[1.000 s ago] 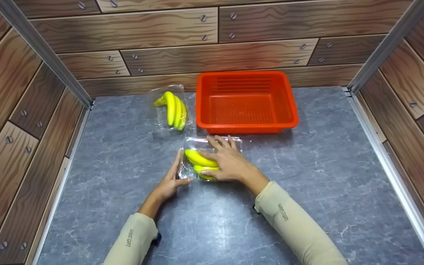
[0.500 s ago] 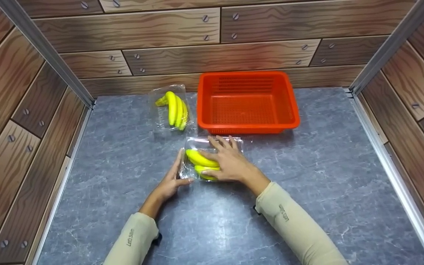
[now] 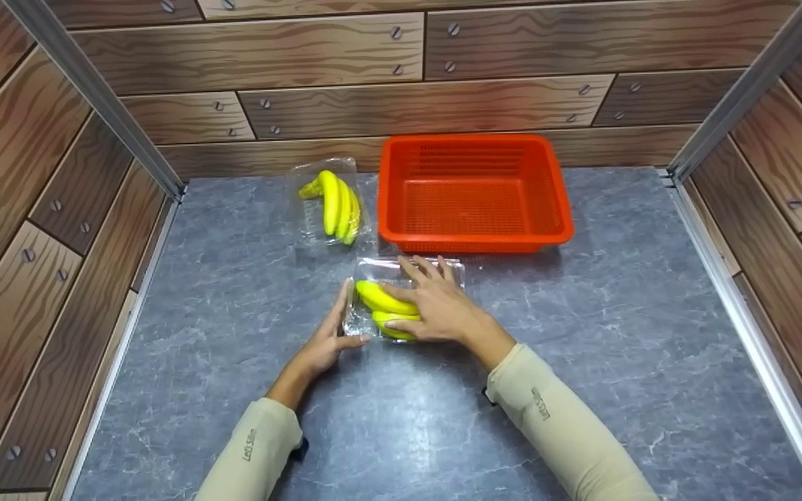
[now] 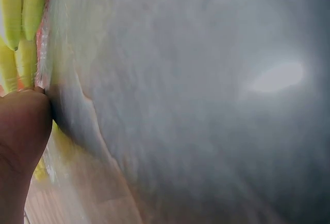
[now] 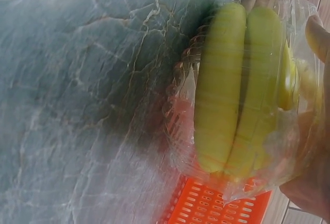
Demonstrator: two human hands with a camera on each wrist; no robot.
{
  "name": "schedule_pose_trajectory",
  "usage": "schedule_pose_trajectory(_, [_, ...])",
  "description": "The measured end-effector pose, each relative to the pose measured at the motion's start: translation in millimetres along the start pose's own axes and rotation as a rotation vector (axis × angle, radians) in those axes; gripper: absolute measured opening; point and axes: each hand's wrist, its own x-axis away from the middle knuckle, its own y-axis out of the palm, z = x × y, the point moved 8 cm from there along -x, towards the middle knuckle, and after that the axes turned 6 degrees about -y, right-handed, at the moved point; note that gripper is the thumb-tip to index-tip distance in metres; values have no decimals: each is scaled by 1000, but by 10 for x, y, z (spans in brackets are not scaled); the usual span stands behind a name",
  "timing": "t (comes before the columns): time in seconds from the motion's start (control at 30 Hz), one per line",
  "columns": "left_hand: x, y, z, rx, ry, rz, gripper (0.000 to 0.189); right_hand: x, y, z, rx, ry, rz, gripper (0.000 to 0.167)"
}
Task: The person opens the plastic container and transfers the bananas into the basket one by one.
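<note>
In the head view a clear plastic box [image 3: 356, 323] lies on the grey surface with yellow bananas [image 3: 376, 298] in it. My left hand [image 3: 324, 348] braces the box's left end, its straight fingers along that side and the thumb at the near corner. My right hand [image 3: 439, 306] rests over the bananas from the right, fingers spread toward the far rim, hiding the box's right part. In the right wrist view two bananas [image 5: 221, 90] show through the ribbed clear wall. The left wrist view has my left thumb [image 4: 23, 121] against the plastic.
A red plastic basket [image 3: 474, 242] with slotted sides stands behind the box, against the wood-patterned back wall [image 3: 331, 52]. Left of the basket lies another clear plastic pack [image 3: 307, 233] with a bunch of bananas [image 3: 335, 205]. Metal-edged side walls [image 3: 756, 306] bound the surface.
The head view has shifted slightly, so the scene sits a little further right. Both hands keep their places on the box.
</note>
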Motion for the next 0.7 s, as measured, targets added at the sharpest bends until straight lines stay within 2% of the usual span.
schedule_pose_trajectory(0.4, [-6, -5, -12, 7, -17, -2, 114, 4, 11, 8, 6, 1, -7, 75])
schedule_pose_trajectory(0.7, [-5, -2, -3, 4, -4, -6, 115, -8, 14, 18, 23, 3, -15, 75])
